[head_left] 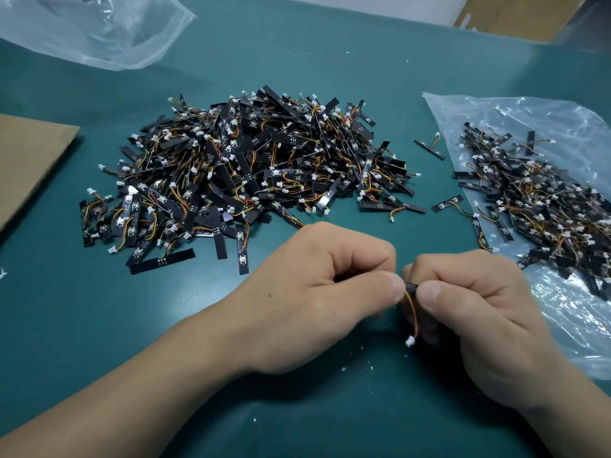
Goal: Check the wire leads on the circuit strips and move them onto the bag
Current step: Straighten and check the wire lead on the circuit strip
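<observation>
- While my left hand (317, 292) and right hand (469, 312) curl close, both thumbs pinch one circuit strip (411, 285) between them.
- Its wire lead (412, 312) dangles below, white plug free.

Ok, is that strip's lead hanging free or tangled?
Hanging free: the lead dangles below the strip pinched by left hand and right hand.

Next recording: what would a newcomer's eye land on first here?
The big heap of black circuit strips with orange wires fills the middle of the green table. A smaller heap lies on the clear bag at the right. In front, the left hand and right hand pinch a single strip, its wire lead dangling with a white connector.
</observation>
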Available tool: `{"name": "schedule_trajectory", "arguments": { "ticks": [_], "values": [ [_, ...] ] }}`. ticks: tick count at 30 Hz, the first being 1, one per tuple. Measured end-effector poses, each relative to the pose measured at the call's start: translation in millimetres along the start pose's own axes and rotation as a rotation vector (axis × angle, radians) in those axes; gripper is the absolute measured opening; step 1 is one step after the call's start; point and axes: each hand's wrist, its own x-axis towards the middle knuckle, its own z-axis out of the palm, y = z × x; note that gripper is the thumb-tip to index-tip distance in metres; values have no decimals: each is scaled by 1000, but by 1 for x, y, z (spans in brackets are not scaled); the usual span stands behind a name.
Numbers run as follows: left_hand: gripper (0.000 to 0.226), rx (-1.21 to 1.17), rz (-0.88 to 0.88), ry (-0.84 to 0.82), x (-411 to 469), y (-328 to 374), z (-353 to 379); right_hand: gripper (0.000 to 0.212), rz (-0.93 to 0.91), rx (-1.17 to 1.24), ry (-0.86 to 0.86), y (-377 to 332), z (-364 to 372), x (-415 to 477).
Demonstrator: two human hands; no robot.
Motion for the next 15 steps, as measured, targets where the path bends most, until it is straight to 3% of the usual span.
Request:
{"name": "schedule_trajectory", "arguments": {
  "ticks": [6, 8, 10, 12, 15],
  "values": [
    [36, -13, 38, 40, -1, -2, 1, 32, 7, 9, 8, 0, -1, 0],
    [41, 34, 98, 137, 0, -1, 3, 33, -10, 4, 7, 0, -2, 0],
    [45, 143, 196, 349, 0, -1, 2, 35, -24, 41, 36, 0, -1, -1],
    [49, 277, 267, 565, 0, -2, -1, 35, -32, 140, 165, 0, 1, 1],
    [50, 338, 267, 718, 2, -6, -7, 35, -36, 299, 535, 4, -3, 7]
  ]
}}
